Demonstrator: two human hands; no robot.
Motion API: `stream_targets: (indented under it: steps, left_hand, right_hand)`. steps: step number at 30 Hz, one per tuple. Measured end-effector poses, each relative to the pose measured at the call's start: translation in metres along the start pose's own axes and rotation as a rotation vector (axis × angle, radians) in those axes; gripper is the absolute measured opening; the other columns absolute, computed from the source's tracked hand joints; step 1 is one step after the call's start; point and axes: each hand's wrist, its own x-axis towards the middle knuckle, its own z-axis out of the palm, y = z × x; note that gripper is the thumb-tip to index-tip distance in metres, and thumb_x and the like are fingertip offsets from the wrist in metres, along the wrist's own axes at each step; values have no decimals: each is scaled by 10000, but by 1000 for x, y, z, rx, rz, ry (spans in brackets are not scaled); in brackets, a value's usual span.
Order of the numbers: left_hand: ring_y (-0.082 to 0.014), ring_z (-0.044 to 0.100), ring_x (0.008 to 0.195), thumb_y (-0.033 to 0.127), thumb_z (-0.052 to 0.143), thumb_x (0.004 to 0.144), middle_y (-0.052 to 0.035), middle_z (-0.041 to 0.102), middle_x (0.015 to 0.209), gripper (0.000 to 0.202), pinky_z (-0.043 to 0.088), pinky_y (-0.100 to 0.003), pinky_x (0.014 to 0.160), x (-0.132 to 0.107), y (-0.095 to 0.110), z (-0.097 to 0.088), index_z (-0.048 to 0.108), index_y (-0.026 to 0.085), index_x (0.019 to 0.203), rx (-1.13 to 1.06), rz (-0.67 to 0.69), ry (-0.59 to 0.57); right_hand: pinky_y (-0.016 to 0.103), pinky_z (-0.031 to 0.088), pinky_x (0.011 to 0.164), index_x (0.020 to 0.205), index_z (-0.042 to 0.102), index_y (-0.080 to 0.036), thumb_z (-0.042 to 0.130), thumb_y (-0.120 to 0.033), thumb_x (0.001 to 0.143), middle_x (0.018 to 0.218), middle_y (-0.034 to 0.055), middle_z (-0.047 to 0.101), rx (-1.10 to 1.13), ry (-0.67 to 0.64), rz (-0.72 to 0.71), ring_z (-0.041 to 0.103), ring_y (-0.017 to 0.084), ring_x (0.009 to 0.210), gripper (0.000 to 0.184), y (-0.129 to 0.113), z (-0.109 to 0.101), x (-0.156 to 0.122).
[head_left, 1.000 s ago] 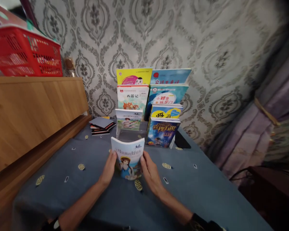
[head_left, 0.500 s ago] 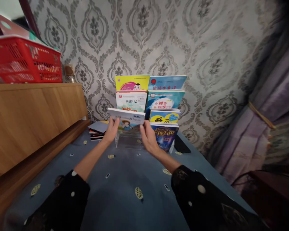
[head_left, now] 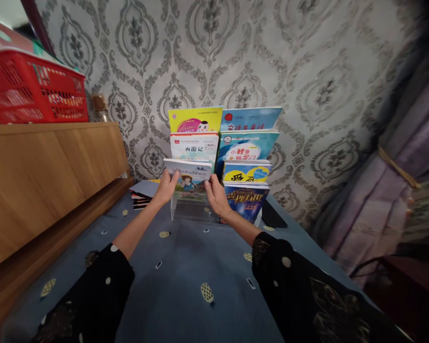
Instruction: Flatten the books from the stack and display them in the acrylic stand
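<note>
A book [head_left: 191, 180] with a child in a straw hat on its cover stands in the left column of a clear tiered rack [head_left: 188, 209]. My left hand [head_left: 167, 187] grips its left edge, and my right hand [head_left: 217, 194] grips its right edge. Behind it rise a white book [head_left: 195, 146] and a yellow book [head_left: 193, 116]. To the right, a dark blue book [head_left: 246, 197] is in front, then a yellow-and-blue book [head_left: 245, 172] and two light blue books, the nearer one [head_left: 248, 145] lower than the rear one [head_left: 252, 116]. The rack's lowest left tier shows bare below the held book.
Several stacked books [head_left: 143, 193] lie left of the rack, and a flat black object [head_left: 272, 215] lies at its right. A wooden cabinet [head_left: 57, 176] with a red basket [head_left: 39, 88] stands left. Purple curtain [head_left: 382, 190] hangs right; patterned wall is behind.
The held book has gone from tilted back, its top edge towards me, to more upright, settling against the rack. Both hands stay on its sides. The view has shifted slightly.
</note>
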Motion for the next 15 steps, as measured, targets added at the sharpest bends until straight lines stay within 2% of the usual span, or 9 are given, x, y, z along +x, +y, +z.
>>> stream_targets:
  steps: [4, 7, 11, 15]
  left_hand:
    - [-255, 476, 1309, 430, 423, 977, -152, 586, 1300, 402, 334, -385, 1108, 2, -6, 1, 486, 154, 1262, 138, 6, 0]
    - [-276, 519, 1244, 405, 445, 964, -178, 590, 1251, 369, 370, -407, 1065, 5, -11, 1, 477, 139, 1218, 202, -8, 15]
    - [-268, 574, 1126, 334, 452, 954, -179, 598, 1167, 320, 412, -421, 1005, 9, -19, 4, 433, 128, 1198, 256, -21, 50]
    - [-260, 597, 1060, 271, 407, 957, -140, 625, 1062, 173, 442, -404, 950, 10, -21, 9, 478, 167, 1076, 316, -10, 44]
  right_hand:
    - [380, 448, 853, 1022, 462, -214, 275, -396, 978, 956, 79, 567, -85, -30, 2, 536, 224, 879, 265, 11, 4, 5]
    - [406, 432, 946, 1150, 499, -153, 303, -313, 955, 1064, 140, 545, -216, -28, 26, 536, 255, 994, 319, 18, 7, 8]
    - [453, 407, 1018, 1382, 371, -45, 346, -230, 911, 1209, 221, 503, -335, -32, 86, 527, 301, 1109, 507, 25, 14, 5]
    - [484, 423, 1015, 1424, 348, -62, 357, -179, 880, 1211, 214, 559, -327, -37, 120, 541, 313, 1143, 557, 34, 22, -2]
